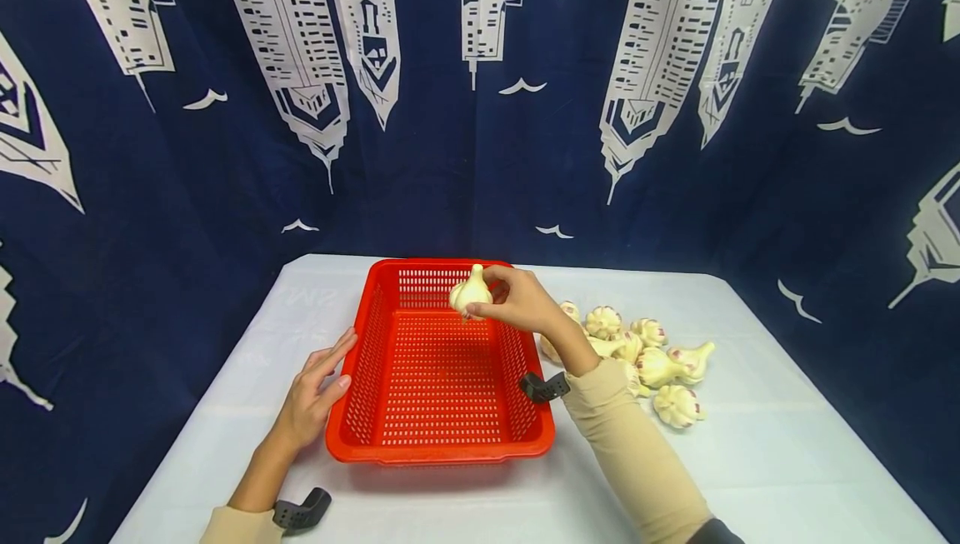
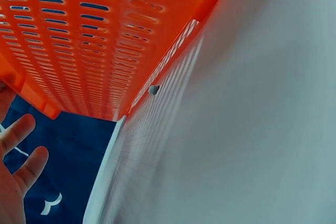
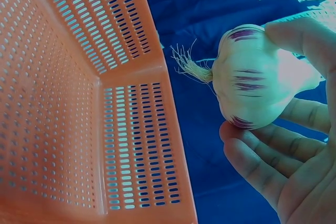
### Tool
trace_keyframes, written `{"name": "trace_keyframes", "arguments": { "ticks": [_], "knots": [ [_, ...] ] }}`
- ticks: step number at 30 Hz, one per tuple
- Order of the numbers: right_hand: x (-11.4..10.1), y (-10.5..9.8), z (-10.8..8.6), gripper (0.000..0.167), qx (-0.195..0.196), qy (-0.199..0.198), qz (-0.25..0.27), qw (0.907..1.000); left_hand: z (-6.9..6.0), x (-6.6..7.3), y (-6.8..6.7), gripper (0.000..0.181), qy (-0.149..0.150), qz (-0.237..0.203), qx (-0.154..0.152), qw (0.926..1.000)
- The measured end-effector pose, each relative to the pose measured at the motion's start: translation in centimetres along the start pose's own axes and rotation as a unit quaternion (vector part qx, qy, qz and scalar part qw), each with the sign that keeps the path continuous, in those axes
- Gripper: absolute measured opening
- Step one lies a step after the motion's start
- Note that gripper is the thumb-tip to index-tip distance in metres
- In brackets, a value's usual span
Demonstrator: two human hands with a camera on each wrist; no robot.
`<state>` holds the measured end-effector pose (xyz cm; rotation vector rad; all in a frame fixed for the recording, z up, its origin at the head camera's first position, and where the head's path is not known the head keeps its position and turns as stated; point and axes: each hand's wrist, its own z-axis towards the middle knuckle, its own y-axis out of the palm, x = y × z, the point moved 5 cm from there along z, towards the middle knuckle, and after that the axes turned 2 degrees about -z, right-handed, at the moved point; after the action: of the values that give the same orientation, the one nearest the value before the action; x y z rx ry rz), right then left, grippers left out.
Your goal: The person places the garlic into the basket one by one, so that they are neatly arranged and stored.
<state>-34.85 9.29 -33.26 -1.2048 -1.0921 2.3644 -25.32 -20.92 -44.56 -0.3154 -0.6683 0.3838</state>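
Fingers of the right hand are found pinching a garlic bulb from its sides; those of the left hand are extended, grasp nothing and lie along the left side of the red basket, contact not confirmed. Largest item noted is a navy cloth with white building prints, hanging beyond the basket. Next is the white bench, extending on all sides of the basket. A group of loose garlic bulbs lies to the right of the basket, some partly hidden behind the right forearm. Smallest is the held bulb, stem up in the head view, over the far part of the basket; its height cannot be determined. Progress is judged to be early: no bulb is seen resting on the basket's floor, the held one awaits release, and the group outside has yet to be handled.
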Motion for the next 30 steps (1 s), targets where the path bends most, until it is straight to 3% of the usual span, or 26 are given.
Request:
{"name": "trace_keyframes", "arguments": {
  "ticks": [18,30],
  "knots": [
    [-0.9,1.2,2.2,0.043,-0.009,-0.006,0.014,0.9998,0.2,0.4,-0.1,0.055,0.000,-0.002,-0.006,1.0000],
    [-0.9,2.3,4.1,0.049,-0.027,0.009,-0.009,0.9996,0.1,0.1,0.0,0.055,-0.006,-0.005,-0.006,0.9999]
  ]
}}
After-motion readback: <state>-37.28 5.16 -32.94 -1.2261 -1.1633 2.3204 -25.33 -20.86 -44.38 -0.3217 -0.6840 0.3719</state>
